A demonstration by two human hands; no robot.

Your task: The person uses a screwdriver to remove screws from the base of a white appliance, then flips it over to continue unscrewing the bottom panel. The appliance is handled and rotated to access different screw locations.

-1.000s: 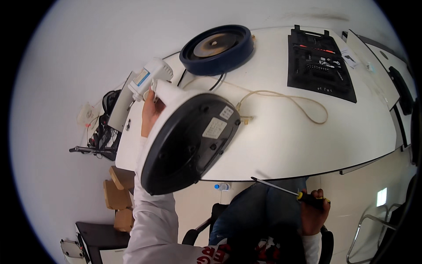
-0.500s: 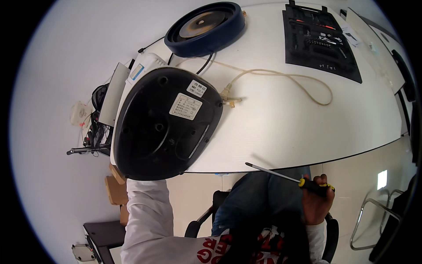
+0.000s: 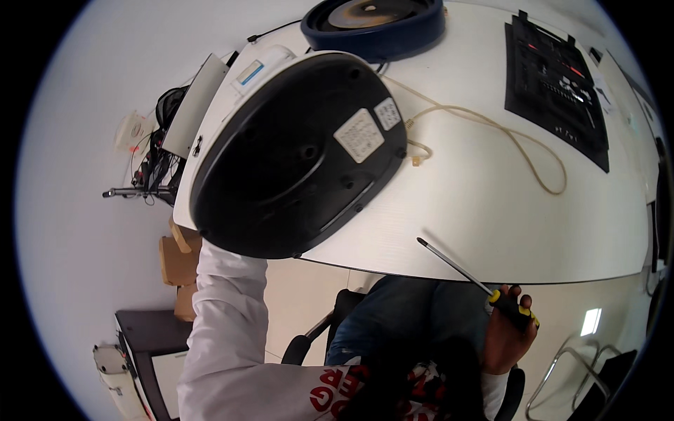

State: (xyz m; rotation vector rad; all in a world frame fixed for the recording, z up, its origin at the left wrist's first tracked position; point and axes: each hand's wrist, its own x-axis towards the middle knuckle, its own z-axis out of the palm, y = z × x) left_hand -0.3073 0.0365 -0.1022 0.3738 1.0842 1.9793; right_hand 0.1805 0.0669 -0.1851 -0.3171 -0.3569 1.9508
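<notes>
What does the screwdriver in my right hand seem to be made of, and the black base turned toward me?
Screwdriver: the shaft looks like polished metal, from its silvery shine; the two-tone black-and-yellow handle is probably plastic or rubber, though your right hand partly covers it. Black base: likely plastic, smooth and slightly glossy, judging by soft highlights and moulded-looking contours.

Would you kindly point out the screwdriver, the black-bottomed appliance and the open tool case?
Screwdriver point(image 3: 476, 282), head view: on its metal shaft.
Black-bottomed appliance point(image 3: 295, 168), head view: on its underside.
Open tool case point(image 3: 539, 113), head view: on its bare black near part.
</notes>
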